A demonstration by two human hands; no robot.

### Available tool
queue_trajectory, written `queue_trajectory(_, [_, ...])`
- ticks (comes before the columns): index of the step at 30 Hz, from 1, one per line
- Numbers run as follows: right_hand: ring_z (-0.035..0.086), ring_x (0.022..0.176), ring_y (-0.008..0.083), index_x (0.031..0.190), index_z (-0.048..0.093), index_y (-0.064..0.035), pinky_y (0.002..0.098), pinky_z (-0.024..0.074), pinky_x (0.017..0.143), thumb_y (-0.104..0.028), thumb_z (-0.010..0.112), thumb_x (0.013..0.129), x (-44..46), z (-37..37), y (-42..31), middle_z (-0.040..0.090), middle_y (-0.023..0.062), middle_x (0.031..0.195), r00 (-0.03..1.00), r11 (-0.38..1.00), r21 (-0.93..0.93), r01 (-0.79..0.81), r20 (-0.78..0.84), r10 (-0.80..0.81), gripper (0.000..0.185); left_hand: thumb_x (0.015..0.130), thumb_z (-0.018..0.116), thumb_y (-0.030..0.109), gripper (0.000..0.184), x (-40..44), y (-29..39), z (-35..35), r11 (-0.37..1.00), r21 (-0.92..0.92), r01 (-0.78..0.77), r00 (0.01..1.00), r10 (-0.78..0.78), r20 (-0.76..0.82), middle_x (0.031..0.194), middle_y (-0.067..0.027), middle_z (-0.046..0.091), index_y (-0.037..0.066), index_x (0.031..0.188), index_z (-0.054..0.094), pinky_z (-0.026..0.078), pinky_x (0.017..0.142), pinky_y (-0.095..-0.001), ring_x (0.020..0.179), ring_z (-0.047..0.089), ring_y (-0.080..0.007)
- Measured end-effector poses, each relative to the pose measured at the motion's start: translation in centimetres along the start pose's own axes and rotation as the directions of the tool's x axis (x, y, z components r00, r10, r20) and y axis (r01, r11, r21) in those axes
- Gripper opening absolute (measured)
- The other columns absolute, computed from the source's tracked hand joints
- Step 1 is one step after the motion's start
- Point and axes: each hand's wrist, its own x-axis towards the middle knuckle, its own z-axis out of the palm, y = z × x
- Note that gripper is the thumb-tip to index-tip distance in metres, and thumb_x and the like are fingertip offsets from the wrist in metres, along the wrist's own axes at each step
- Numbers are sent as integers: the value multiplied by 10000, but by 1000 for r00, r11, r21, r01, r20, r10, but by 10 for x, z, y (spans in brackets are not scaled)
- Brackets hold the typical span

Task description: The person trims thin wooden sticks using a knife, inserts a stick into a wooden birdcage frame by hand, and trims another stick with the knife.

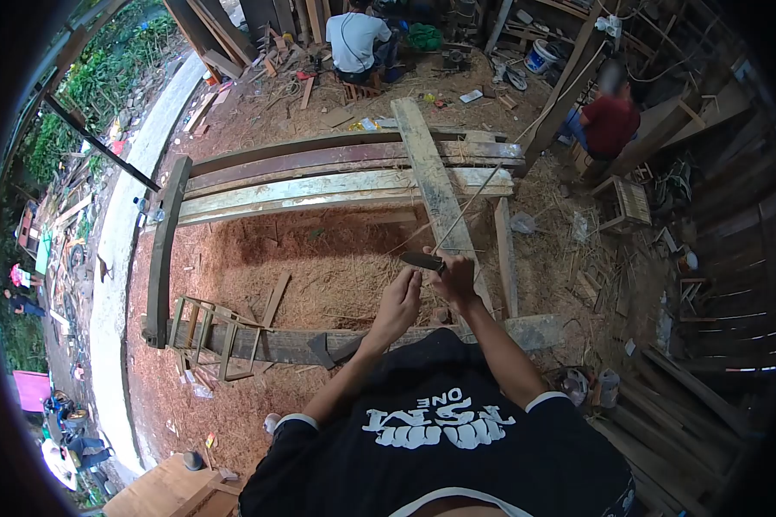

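My right hand is closed around the handle of a knife, whose short dark blade points left over my left fingers. Close beside it, my left hand is closed, its thumb near the blade. A thin wooden strip slants up and right from between the hands; its lower end is hidden by the fingers and knife. Beyond my hands, a wide worn plank lies across the long beams of a low wooden frame.
A front beam holds a dark blade-like tool and a small slatted frame. Wood shavings cover the ground. One person sits at the back, another at right. A small stool stands right.
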Motion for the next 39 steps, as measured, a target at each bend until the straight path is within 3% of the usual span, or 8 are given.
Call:
queue_trajectory(2, [600,491,378,685,554,-70,454,462,467,-184,605,885,0,13,-1,546,184,514,988,999,21,41,-151,-38,235,1063,432,259,227,1,-1,-1,999,33,23,1000,-23,-12,649,47,391,67,975,517,325,448,-244,513,385,-47])
queue_trajectory(8, [613,470,348,764,621,-104,435,469,465,-249,598,954,3,34,5,582,140,522,957,996,-89,9,-288,-34,240,1063,428,264,260,-3,-17,3,997,80,21,998,-17,-57,648,35,406,65,911,499,349,460,-255,529,409,-57])
queue_trajectory(11, [637,516,346,781,636,-78,432,490,500,-272,601,944,9,22,14,594,145,537,995,997,-71,41,-93,-48,256,1048,443,233,258,-6,-3,-9,994,105,-4,999,9,-51,639,-82,448,6,946,510,372,509,-350,554,422,-147])
queue_trajectory(20, [645,581,297,859,639,-23,406,452,537,-396,641,909,3,-41,-14,612,143,609,884,928,174,-331,400,240,376,1077,401,284,257,-6,22,-37,928,-314,199,980,-189,62,652,56,358,63,1014,516,316,467,-225,543,343,-34])
queue_trajectory(23, [612,553,276,843,606,-17,399,422,521,-430,644,911,-11,-34,-4,576,120,595,909,875,305,-376,305,284,420,1077,400,290,261,-5,19,-40,932,-320,170,985,-165,44,638,58,357,66,1007,514,301,450,-227,520,331,-35])
queue_trajectory(26, [617,569,323,839,578,-25,421,426,526,-440,627,932,-11,-52,-25,567,137,604,924,871,359,-335,306,229,428,1076,401,290,261,-4,18,-41,916,-365,168,986,-164,41,626,60,361,66,998,511,294,435,-229,500,328,-35])
queue_trajectory(30, [627,646,399,873,562,-37,469,447,537,-446,569,962,-17,-40,-49,603,179,667,996,971,236,36,74,-55,419,1068,420,286,222,-6,24,-37,907,-386,165,986,-154,59,652,82,313,93,1010,514,199,414,-221,479,245,-22])
queue_trajectory(39, [584,487,282,746,580,-91,406,434,468,-520,540,959,-3,-47,-58,536,94,543,958,958,37,286,17,-286,480,1058,449,285,193,-32,62,-43,925,-302,231,971,-197,138,654,89,321,111,997,511,208,397,-207,472,261,-15])
